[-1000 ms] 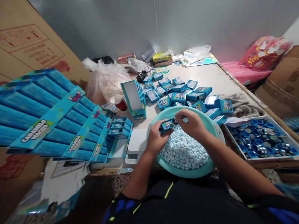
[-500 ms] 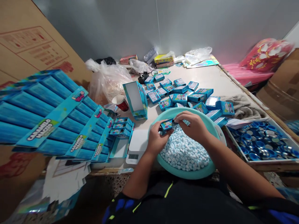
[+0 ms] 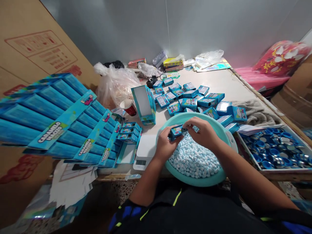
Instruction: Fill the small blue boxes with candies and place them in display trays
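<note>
One small blue printed box (image 3: 176, 130) is in the closed grip of your left hand (image 3: 167, 144), near the centre of the frame. Your right hand (image 3: 204, 131) bends its fingers at the box's right end; if they pinch it, I cannot tell. Below, the round turquoise plastic bowl (image 3: 192, 182) carries smooth, pale blue and white pellets (image 3: 195, 159). Shiny round blue caps (image 3: 275, 148) lie at lower right.

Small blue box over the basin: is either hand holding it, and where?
The left hand grips the blue box by its left end.
</note>
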Tool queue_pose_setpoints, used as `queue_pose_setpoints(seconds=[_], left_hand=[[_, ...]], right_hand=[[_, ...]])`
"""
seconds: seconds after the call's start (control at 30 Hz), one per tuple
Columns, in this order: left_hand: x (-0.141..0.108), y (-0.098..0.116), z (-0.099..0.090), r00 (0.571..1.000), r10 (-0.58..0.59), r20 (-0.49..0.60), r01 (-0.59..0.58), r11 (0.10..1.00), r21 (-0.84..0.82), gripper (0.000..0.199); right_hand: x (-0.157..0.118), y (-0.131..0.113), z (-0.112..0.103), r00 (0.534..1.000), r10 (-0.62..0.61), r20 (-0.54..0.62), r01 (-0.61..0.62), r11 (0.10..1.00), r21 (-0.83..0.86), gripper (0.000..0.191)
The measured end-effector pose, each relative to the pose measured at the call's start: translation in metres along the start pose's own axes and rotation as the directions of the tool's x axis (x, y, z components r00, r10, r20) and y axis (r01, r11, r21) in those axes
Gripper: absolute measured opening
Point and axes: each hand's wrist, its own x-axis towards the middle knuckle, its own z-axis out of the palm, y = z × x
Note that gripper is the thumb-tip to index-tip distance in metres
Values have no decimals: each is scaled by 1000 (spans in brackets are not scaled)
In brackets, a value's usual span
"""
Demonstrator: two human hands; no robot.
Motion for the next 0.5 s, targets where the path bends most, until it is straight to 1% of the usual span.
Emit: queue_pose_setpoints(seconds=[0.1, 0.23, 0.33, 0.4, 0.43, 0.5], left_hand=[[0, 0, 0, 1000, 20, 5, -20, 1000, 18, 45], [0, -1, -1, 1000, 0, 16, 0, 1000, -6, 42], [-1, -2, 2, 1000, -11, -10, 11, 1000, -25, 43], [-4, -1, 3, 997, -31, -77, 26, 997, -66, 44], [-6, 0, 2, 989, -52, -140, 38, 994, -103, 45], [-10, 0, -8, 951, -103, -291, 52, 982, -179, 49]], right_hand=[[-1, 2, 1, 1000, -9, -4, 9, 1000, 6, 27], [0, 2, 3, 999, -36, -24, 37, 999, 38, 29], [0, 0, 2, 996, -46, -73, 51, 996, 68, 26], [0, 0, 2, 991, 15, -129, -2, 996, 94, 23], [0, 1, 1, 986, 65, -154, -49, 993, 105, 21], [-1, 5, 0, 973, 175, -150, -162, 982, 93, 19]])
